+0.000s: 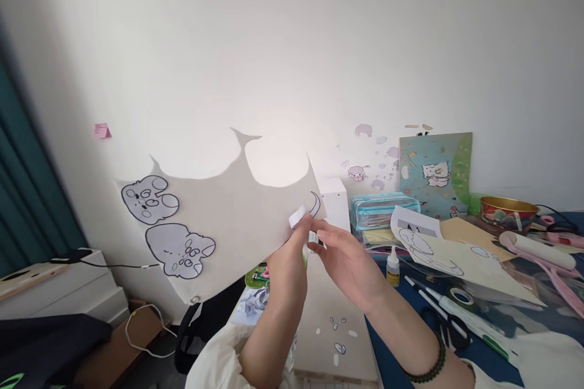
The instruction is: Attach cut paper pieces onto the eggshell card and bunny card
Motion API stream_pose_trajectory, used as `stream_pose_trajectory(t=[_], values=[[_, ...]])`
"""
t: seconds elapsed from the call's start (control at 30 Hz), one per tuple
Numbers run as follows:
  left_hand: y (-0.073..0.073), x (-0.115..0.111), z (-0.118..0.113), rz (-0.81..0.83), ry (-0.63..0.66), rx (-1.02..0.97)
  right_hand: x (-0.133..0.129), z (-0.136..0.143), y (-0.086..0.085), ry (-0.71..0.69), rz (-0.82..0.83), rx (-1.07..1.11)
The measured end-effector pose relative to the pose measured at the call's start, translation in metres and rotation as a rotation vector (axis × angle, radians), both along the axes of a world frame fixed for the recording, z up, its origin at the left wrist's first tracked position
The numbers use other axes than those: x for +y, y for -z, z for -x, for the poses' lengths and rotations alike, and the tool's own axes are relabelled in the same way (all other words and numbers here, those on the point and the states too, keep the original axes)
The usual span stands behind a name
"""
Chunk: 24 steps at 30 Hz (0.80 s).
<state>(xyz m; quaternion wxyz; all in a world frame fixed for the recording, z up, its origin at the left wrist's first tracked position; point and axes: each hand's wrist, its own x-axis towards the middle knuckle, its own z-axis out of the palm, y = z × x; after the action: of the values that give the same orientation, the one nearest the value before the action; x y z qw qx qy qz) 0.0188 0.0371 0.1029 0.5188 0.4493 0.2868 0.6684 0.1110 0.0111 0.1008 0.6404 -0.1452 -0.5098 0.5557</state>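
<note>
Head view, centre of the frame: the left hand has thumb and fingers closed on the lower right edge of a large grey paper sheet with scooped cut-outs along its top. A curled white paper strip sits at that thumb's tip. The right hand has its fingers bent, tips just beside the left's; a small white piece shows there, though whether it is gripped I cannot tell. The sheet lies left of all the fingers, its long axis crossing the frame and dipping leftward; the left hand is nearer. Its far left end bears 2 black-outlined grey cartoon figures. Right of the right forearm stands a small white-and-yellow plastic glue bottle.
</note>
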Motion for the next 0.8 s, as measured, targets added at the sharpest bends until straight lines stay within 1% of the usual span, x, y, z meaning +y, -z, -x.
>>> stream_pose_trajectory(t=[0.07,0.2,0.37,0.5,0.57,0.7,0.8], values=[[0.000,0.001,-0.001,0.017,-0.010,-0.036,0.001,0.002,0.001,0.007,0.000,-0.016],[-0.003,0.000,-0.001,0.073,0.010,-0.034,0.000,0.006,0.003,0.014,0.002,-0.028],[-0.007,-0.002,0.003,0.044,0.006,-0.035,-0.001,0.010,0.005,0.021,-0.013,-0.051],[-0.007,-0.003,0.003,0.029,0.004,-0.013,-0.001,0.012,0.006,0.023,-0.015,-0.071],[-0.007,-0.003,0.003,-0.005,-0.007,-0.008,-0.001,0.012,0.006,0.023,-0.013,-0.073],[-0.009,-0.003,0.004,-0.076,-0.069,0.004,-0.002,0.011,0.005,-0.006,-0.018,-0.060],[-0.013,-0.006,0.005,-0.047,-0.101,0.053,-0.003,0.012,0.004,-0.050,-0.012,-0.049]])
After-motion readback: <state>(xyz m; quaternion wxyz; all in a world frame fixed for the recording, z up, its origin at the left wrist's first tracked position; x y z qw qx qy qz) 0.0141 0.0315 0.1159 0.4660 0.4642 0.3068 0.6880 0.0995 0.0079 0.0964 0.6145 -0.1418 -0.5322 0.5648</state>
